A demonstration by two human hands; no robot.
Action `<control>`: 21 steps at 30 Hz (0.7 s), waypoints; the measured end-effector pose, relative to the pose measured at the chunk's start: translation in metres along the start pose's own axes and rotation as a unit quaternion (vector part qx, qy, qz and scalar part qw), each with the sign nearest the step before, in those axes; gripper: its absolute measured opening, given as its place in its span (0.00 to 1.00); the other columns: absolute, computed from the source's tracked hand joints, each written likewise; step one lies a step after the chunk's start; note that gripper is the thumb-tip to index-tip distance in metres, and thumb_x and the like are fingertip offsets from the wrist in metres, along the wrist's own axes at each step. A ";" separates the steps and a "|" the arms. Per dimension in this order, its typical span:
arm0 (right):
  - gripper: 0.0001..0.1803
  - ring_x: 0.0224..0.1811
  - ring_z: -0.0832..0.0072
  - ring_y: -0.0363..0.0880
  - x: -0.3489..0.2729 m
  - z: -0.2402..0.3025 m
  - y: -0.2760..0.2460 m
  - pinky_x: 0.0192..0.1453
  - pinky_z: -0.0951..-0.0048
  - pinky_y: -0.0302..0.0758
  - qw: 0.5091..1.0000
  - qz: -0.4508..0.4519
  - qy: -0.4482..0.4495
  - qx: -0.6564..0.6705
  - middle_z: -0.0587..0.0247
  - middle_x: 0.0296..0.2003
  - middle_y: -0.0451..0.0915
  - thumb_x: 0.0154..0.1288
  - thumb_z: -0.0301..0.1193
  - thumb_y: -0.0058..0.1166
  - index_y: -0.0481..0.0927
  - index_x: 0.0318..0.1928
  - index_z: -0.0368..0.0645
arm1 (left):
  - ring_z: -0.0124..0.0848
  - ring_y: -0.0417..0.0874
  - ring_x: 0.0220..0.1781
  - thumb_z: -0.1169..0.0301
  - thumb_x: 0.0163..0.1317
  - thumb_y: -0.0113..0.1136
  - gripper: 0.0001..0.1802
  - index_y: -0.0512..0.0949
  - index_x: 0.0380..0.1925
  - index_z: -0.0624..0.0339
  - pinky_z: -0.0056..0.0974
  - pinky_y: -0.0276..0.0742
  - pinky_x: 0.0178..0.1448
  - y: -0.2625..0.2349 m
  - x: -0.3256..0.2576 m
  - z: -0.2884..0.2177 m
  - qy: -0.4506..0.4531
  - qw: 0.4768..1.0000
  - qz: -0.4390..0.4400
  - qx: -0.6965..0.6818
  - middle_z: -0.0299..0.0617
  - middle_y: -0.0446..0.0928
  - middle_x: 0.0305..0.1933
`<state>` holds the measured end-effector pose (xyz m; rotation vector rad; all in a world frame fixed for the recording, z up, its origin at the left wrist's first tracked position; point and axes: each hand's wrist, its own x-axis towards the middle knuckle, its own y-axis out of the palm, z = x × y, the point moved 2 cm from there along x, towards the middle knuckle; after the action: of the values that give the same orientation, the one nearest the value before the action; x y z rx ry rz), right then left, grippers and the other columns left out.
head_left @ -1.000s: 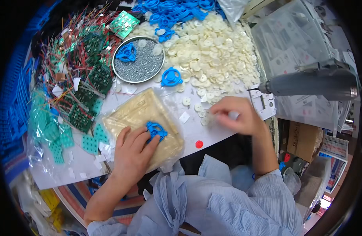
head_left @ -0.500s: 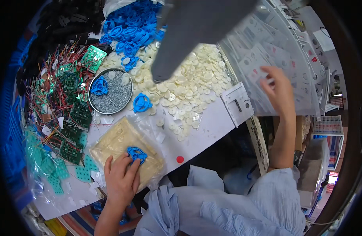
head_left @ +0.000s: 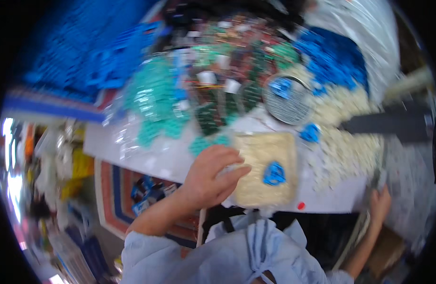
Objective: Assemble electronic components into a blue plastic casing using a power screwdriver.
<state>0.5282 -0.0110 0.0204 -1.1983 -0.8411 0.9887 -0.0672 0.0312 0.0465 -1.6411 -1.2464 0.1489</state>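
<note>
**Left hand flat on the bag, right hand off at the edge**

The left hand lies palm-down, fingers spread, its grip loose and clutching nothing, resting on the left end of the clear bag of cream pieces. A blue plastic part sits on that bag at the hand's 3 o'clock. The right hand hangs at the desk edge at 4 o'clock; its grip is too blurred to tell. At 1 o'clock, a round tin holds grey bits and a blue piece. Loose cream pieces crowd the right.
</note>
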 end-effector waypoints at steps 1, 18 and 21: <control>0.23 0.41 0.50 0.86 0.003 -0.023 -0.005 0.46 0.57 0.79 0.999 -0.045 -0.007 0.028 0.40 0.40 0.86 0.66 0.27 0.56 0.77 0.59 0.30 | 0.48 0.83 0.57 0.77 0.55 0.68 0.20 0.85 0.49 0.51 0.50 0.79 0.60 -0.015 0.004 0.011 -0.008 1.000 -0.024 0.016 0.43 0.81 0.53; 0.12 0.24 0.75 0.76 -0.045 0.072 -0.069 0.29 0.75 0.67 0.849 0.159 -0.338 0.373 0.60 0.25 0.80 0.70 0.33 0.60 0.75 0.36 0.39 | 0.40 0.87 0.39 0.54 0.55 0.76 0.17 0.86 0.32 0.56 0.45 0.80 0.45 -0.203 0.040 0.368 -0.453 0.834 -0.053 0.309 0.45 0.86 0.34; 0.10 0.23 0.74 0.76 -0.044 0.115 -0.063 0.27 0.75 0.69 0.848 0.165 -0.309 0.398 0.57 0.27 0.80 0.70 0.31 0.60 0.74 0.38 0.39 | 0.39 0.87 0.36 0.57 0.56 0.76 0.16 0.86 0.36 0.57 0.43 0.81 0.43 -0.263 0.013 0.357 -0.433 0.841 -0.187 0.267 0.45 0.87 0.35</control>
<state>0.4174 -0.0166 0.1027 -0.2803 -0.5888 1.8374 -0.4503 0.2518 0.0865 -0.7926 -1.9436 0.9858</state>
